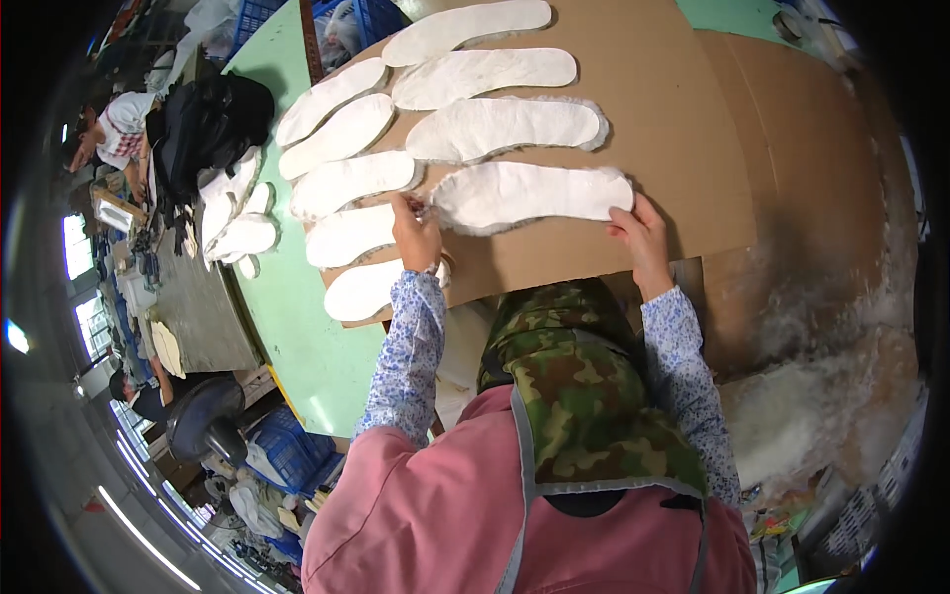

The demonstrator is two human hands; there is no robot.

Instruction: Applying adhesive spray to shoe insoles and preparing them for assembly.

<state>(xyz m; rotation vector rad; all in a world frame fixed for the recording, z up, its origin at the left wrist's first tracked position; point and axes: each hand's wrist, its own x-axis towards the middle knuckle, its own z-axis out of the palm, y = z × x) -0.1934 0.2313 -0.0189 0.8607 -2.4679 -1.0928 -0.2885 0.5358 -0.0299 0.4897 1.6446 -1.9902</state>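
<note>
A white fleecy insole (529, 195) lies flat on a brown cardboard sheet (683, 119). My left hand (416, 233) pinches its left tip, and my right hand (641, 236) presses on its right end. Above it lie three more white insoles (505, 127) in a column. To the left is a second column of several smooth white insoles (351, 183); the nearest one (361, 290) sits just under my left wrist.
The cardboard rests on a green table (297, 327). A loose pile of insoles (237, 223) and a black bag (203, 124) lie at the left. White fluff (821, 406) gathers at the right. Another person (109, 134) works far left; blue crates (282, 445) stand below.
</note>
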